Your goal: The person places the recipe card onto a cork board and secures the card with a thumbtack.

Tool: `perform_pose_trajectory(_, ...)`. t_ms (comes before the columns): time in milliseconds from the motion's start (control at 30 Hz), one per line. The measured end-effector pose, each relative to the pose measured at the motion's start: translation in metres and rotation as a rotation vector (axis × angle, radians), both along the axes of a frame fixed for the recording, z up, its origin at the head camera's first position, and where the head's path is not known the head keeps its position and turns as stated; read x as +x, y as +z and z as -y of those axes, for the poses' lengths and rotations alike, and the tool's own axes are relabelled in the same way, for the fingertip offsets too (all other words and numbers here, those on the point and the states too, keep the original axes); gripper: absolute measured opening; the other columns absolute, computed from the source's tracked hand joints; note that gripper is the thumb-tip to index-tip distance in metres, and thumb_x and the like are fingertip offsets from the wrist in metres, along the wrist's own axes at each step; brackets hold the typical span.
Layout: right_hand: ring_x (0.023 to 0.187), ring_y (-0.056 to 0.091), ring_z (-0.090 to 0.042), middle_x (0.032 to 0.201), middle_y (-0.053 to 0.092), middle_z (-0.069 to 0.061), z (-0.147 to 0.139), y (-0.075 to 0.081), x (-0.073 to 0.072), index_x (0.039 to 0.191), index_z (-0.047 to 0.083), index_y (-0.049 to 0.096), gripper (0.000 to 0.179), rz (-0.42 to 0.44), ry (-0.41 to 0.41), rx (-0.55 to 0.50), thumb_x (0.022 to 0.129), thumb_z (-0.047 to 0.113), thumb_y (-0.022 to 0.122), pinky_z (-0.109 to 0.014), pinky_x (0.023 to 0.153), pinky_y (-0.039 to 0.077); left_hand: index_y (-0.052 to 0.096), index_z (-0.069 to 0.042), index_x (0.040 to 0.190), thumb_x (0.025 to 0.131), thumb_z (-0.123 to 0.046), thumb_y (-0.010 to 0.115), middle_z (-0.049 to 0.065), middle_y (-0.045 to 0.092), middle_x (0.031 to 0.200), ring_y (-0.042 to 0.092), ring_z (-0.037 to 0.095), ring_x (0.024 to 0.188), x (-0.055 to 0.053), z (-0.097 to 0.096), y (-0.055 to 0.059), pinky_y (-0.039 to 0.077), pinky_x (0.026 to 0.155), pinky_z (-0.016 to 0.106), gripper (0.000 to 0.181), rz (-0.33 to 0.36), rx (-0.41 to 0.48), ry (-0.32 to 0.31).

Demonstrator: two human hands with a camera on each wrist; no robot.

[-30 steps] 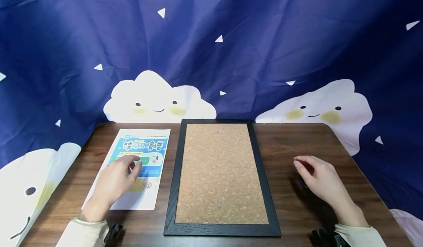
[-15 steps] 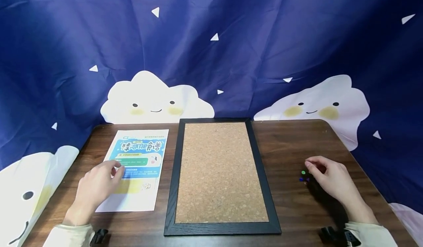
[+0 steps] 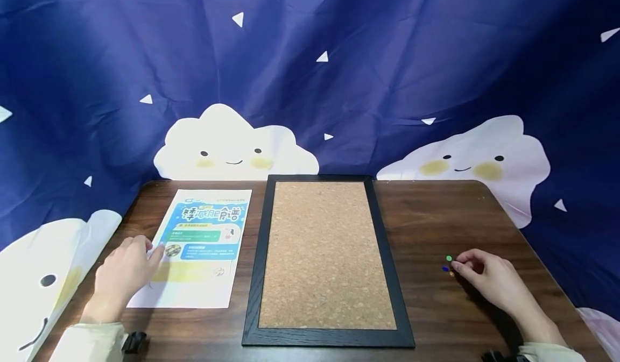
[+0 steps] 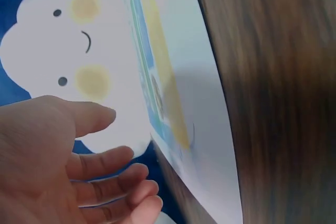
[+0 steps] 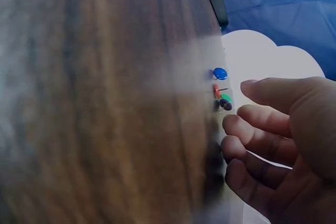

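Between printed sheet (image 3: pixel 198 252) and coloured pushpins (image 3: pixel 449 258), a black-framed corkboard (image 3: pixel 326 254).

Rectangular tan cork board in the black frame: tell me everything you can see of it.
The rectangular tan cork board has a bare, speckled face inside a black frame whose near rail shows wood-like grain. It lies flat on the brown wood-grain table, reaching the table's far edge, a short side nearest the viewer. The left hand and right hand are apart from it, one to either side.
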State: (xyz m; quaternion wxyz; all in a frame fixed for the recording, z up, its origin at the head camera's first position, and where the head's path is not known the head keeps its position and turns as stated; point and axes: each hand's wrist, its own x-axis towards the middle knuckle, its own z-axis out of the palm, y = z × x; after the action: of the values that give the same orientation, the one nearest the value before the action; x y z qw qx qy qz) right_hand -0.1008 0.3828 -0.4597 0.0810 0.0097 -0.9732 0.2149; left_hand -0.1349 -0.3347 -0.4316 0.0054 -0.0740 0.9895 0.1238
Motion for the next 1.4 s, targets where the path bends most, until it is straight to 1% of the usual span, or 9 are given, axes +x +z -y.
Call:
perform_pose_trajectory(133, 0.066, 0.046, 0.004, 0.077, 0.064, 0.007, 0.000, -0.002, 0.002, 0.094, 0.011, 0.076, 0.013, 0.035, -0.013, -0.001, 0.096, 0.022, 0.082, -0.024, 0.061, 0.040, 0.061, 0.014, 0.120, 0.107, -0.051, 0.057, 0.039, 0.060, 0.116, 0.065, 0.059, 0.096, -0.006, 0.007, -0.001, 0.055, 0.071, 0.068, 0.066, 0.096, -0.019, -0.002)
perform_pose_trajectory(300, 0.068, 0.046, 0.002, 0.078, 0.062, 0.007, 0.000, -0.001, 0.001, 0.094, 0.013, 0.076, 0.011, 0.081, -0.011, 0.012, 0.097, 0.021, 0.082, -0.024, 0.062, 0.039, 0.059, 0.018, 0.124, 0.103, -0.066, 0.057, 0.043, 0.054, 0.121, 0.065, 0.055, 0.094, -0.010, 0.011, -0.005, 0.056, 0.072, 0.066, 0.086, 0.232, -0.051, -0.004)
perform_pose_trajectory(433, 0.069, 0.045, 0.002, 0.078, 0.061, 0.009, 0.001, -0.002, 0.000, 0.092, 0.016, 0.074, 0.009, 0.088, 0.016, 0.025, 0.096, 0.019, 0.082, -0.024, 0.064, 0.038, 0.055, 0.020, 0.129, 0.100, -0.071, 0.060, 0.045, 0.051, 0.125, 0.064, 0.056, 0.097, -0.010, 0.012, -0.010, 0.057, 0.076, 0.067, 0.096, 0.278, -0.076, 0.015)
perform_pose_trajectory(633, 0.069, 0.043, 0.003, 0.078, 0.058, 0.010, 0.001, -0.004, 0.002, 0.091, 0.018, 0.073, 0.010, 0.075, 0.023, 0.032, 0.096, 0.017, 0.081, -0.024, 0.064, 0.037, 0.052, 0.019, 0.126, 0.098, -0.067, 0.067, 0.039, 0.054, 0.118, 0.064, 0.051, 0.092, -0.011, 0.016, -0.011, 0.056, 0.071, 0.065, 0.091, 0.255, -0.036, 0.034)
perform_pose_trajectory(800, 0.071, 0.046, -0.001, 0.081, 0.063, 0.007, 0.001, -0.002, 0.002, 0.090, 0.018, 0.073, 0.011, 0.071, 0.019, 0.039, 0.097, 0.014, 0.080, -0.026, 0.065, 0.040, 0.054, 0.009, 0.119, 0.100, -0.042, 0.074, 0.028, 0.064, 0.101, 0.063, 0.040, 0.082, -0.010, 0.022, -0.012, 0.053, 0.064, 0.053, 0.058, 0.200, 0.056, 0.063)
perform_pose_trajectory(967, 0.075, 0.053, -0.005, 0.086, 0.071, 0.004, 0.001, 0.000, 0.003, 0.090, 0.019, 0.073, 0.011, 0.062, 0.015, 0.047, 0.097, 0.014, 0.080, -0.030, 0.068, 0.045, 0.061, 0.003, 0.107, 0.104, -0.024, 0.067, 0.014, 0.062, 0.082, 0.059, 0.028, 0.073, -0.010, 0.029, -0.018, 0.044, 0.057, 0.037, 0.028, 0.144, 0.133, 0.058)
perform_pose_trajectory(1133, 0.072, 0.049, 0.000, 0.086, 0.073, 0.003, -0.001, 0.000, 0.004, 0.091, 0.020, 0.073, 0.011, 0.027, 0.008, 0.044, 0.097, 0.013, 0.080, -0.030, 0.065, 0.043, 0.067, 0.007, 0.109, 0.104, -0.022, 0.066, 0.022, 0.070, 0.094, 0.064, 0.030, 0.082, -0.012, 0.037, -0.017, 0.046, 0.064, 0.033, 0.029, 0.097, 0.189, 0.030)
perform_pose_trajectory(1267, 0.070, 0.046, 0.001, 0.086, 0.074, 0.001, -0.003, -0.001, 0.005, 0.092, 0.019, 0.074, 0.011, -0.010, 0.009, 0.042, 0.095, 0.011, 0.081, -0.029, 0.064, 0.041, 0.069, 0.012, 0.117, 0.106, -0.022, 0.064, 0.025, 0.073, 0.101, 0.066, 0.029, 0.086, -0.012, 0.041, -0.018, 0.048, 0.066, 0.031, 0.036, 0.109, 0.223, 0.022)
perform_pose_trajectory(1400, 0.074, 0.056, -0.002, 0.088, 0.078, -0.001, -0.003, -0.002, 0.006, 0.090, 0.020, 0.075, 0.013, -0.050, 0.008, 0.040, 0.093, 0.011, 0.083, -0.032, 0.065, 0.045, 0.067, 0.014, 0.123, 0.109, -0.022, 0.060, 0.022, 0.076, 0.100, 0.067, 0.020, 0.083, -0.010, 0.045, -0.021, 0.054, 0.064, 0.029, 0.039, 0.146, 0.315, 0.045)
